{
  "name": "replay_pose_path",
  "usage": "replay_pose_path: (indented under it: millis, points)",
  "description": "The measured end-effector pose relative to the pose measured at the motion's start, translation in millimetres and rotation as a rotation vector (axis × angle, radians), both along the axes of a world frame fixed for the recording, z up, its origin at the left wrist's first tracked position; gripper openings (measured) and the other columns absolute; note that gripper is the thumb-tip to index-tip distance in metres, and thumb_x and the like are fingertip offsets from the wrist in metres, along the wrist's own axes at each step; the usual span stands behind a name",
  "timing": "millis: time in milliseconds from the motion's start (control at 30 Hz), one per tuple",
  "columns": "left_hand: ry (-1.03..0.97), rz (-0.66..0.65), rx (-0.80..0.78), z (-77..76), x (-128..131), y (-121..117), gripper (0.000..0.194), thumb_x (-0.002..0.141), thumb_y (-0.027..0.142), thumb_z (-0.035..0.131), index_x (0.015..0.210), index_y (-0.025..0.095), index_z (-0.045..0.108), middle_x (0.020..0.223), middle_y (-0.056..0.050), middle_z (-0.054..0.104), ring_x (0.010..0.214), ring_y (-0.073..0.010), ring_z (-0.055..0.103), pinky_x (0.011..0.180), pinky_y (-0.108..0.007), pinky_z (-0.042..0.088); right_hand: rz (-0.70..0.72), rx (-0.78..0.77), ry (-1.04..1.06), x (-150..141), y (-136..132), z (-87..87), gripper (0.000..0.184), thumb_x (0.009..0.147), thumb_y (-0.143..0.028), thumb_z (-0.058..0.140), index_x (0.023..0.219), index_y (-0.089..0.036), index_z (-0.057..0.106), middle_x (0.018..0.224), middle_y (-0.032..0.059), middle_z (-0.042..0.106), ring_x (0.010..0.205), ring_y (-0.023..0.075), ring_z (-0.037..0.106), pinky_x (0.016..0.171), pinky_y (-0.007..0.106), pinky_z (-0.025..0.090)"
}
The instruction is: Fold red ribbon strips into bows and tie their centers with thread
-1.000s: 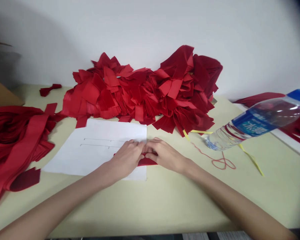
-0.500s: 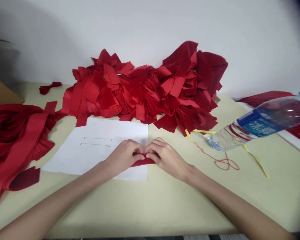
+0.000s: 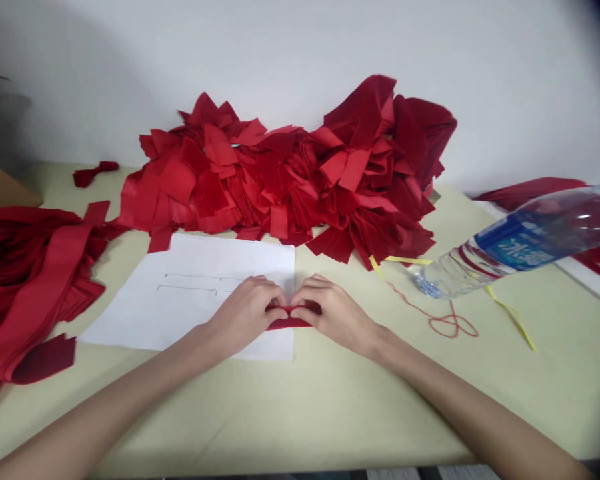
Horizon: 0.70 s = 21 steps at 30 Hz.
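Observation:
Between my two hands is a red ribbon piece [image 3: 291,322], pinched along its upper edge over the right side of a white paper sheet [image 3: 130,323]. My left hand [image 3: 253,307] is closed on its left part, thumb and fingertips together. Close beside it, my right hand [image 3: 330,308] grips the right part the same way. The thumbs nearly meet, and my fingers cover much of the ribbon. Thin black ruled lines with short tick marks show on the sheet, left of my hands.
Behind the sheet, a large heap of red ribbon pieces [image 3: 280,180] lies against the wall. Long red ribbons [image 3: 45,267] are bundled at left. At right are a water bottle [image 3: 515,243], a red cord [image 3: 453,327] and a yellow strip [image 3: 513,317]. A small red bow [image 3: 95,174] lies at back left.
Both hands keep their pinch on the red ribbon piece in nearly the same place. The ribbon's edge looks slightly more gathered, and the view has shifted a little.

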<state>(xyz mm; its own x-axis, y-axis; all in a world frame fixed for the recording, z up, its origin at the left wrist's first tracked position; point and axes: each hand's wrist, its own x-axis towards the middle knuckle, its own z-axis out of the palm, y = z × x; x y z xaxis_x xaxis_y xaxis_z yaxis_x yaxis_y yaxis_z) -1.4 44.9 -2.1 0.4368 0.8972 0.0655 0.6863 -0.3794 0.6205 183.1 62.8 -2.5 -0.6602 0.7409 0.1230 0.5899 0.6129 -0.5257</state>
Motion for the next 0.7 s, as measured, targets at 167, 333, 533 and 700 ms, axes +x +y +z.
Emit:
replay_pose_path:
  millis: [167,333,533,700]
  points:
    - [-0.008,-0.001,0.001,1.9,-1.1,-0.2,0.012,0.079,0.021,0.055,0.070,0.021,0.062,0.072,0.000,0.064,0.073,-0.0169,0.054,0.067,-0.031,0.042,-0.033,0.058,0.010,-0.8,-2.7,-1.5,0.009,0.079,-0.015,0.058,0.072,-0.017,0.061,0.072,0.0016,0.059,0.077,0.0147,0.051,0.070,0.027,0.043]
    - [-0.007,0.015,0.007,1.8,-0.2,-0.6,0.014,0.079,0.024,0.055,0.068,0.020,0.062,0.068,0.000,0.062,0.068,-0.0161,0.053,0.062,-0.030,0.041,-0.045,0.090,0.046,-1.8,-4.6,-3.0,0.009,0.079,-0.013,0.057,0.071,-0.017,0.061,0.069,0.0014,0.057,0.075,0.0144,0.049,0.068,0.026,0.043]
    - [-0.034,0.018,0.080,-1.1,1.1,-2.8,0.016,0.081,0.018,0.053,0.067,0.020,0.061,0.066,0.001,0.062,0.069,-0.0157,0.052,0.067,-0.031,0.042,-0.045,0.102,0.055,-2.0,-5.2,-3.1,0.010,0.079,-0.013,0.056,0.071,-0.017,0.061,0.070,0.0016,0.057,0.077,0.0149,0.049,0.068,0.026,0.043]
    - [0.000,-0.003,0.125,-4.4,1.6,-2.5,0.016,0.082,0.015,0.052,0.069,0.020,0.060,0.070,0.002,0.064,0.071,-0.0160,0.054,0.072,-0.034,0.043,-0.028,0.080,0.046,-0.6,-3.5,-4.4,0.007,0.079,-0.016,0.058,0.073,-0.018,0.061,0.073,0.0014,0.059,0.078,0.0151,0.050,0.071,0.028,0.044]
